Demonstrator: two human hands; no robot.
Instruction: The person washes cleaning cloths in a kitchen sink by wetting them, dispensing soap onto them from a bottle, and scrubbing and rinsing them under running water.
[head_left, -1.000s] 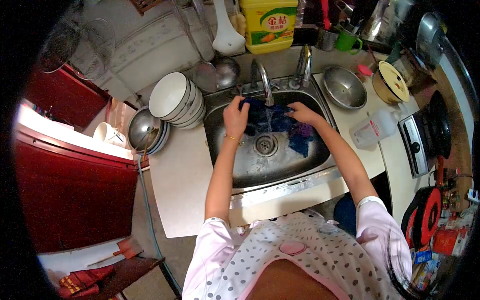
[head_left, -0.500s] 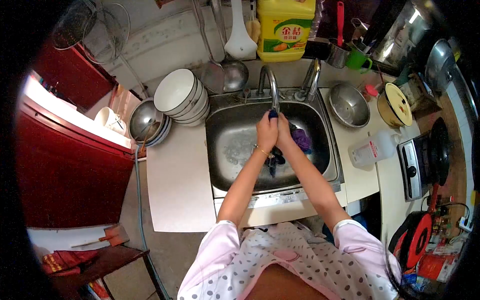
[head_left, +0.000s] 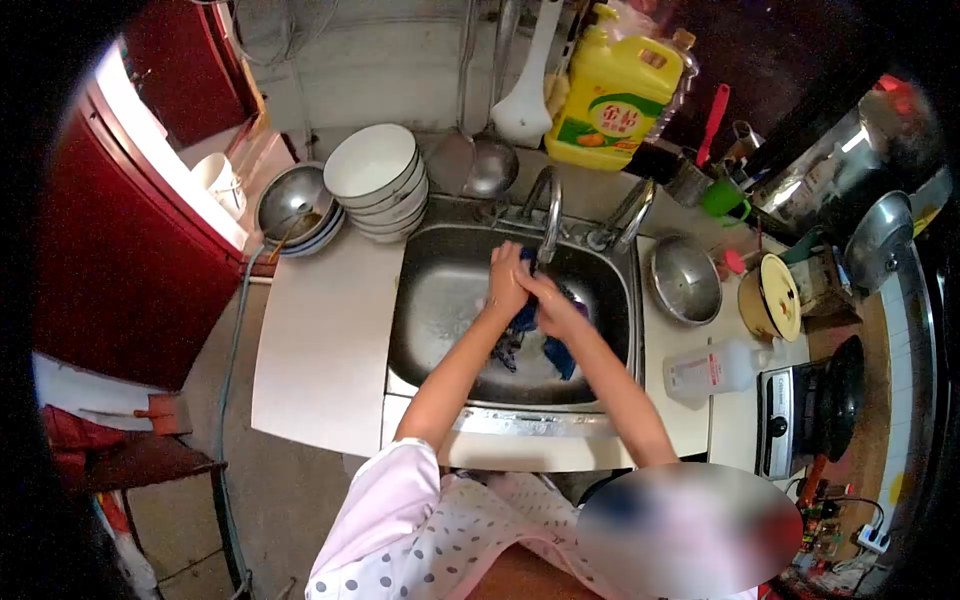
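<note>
Over the metal sink [head_left: 420, 330], my left hand [head_left: 508, 278] is closed around a wet dark blue cloth [head_left: 560, 358]. My right hand [head_left: 548, 300] presses in against it from the right, also closed on the cloth and slightly blurred. Dark blue folds hang below both hands, and a patterned part dangles at the lower left. Some purple fabric [head_left: 581, 310] shows just past my right hand; whether it belongs to the same cloth I cannot tell. The curved faucet [head_left: 552, 210] stands right behind my hands.
Stacked white bowls [head_left: 372, 165] and a metal bowl [head_left: 292, 205] stand left of the sink. To the right are another metal bowl [head_left: 686, 280], a lidded yellow pot [head_left: 772, 298], a clear jug [head_left: 712, 368] and a stove [head_left: 790, 425]. A yellow detergent jug [head_left: 612, 100] stands behind.
My hands have come down and away from the faucet, with the left one tilted and the right one lower. More blue cloth hangs out below them. The view has turned a little.
</note>
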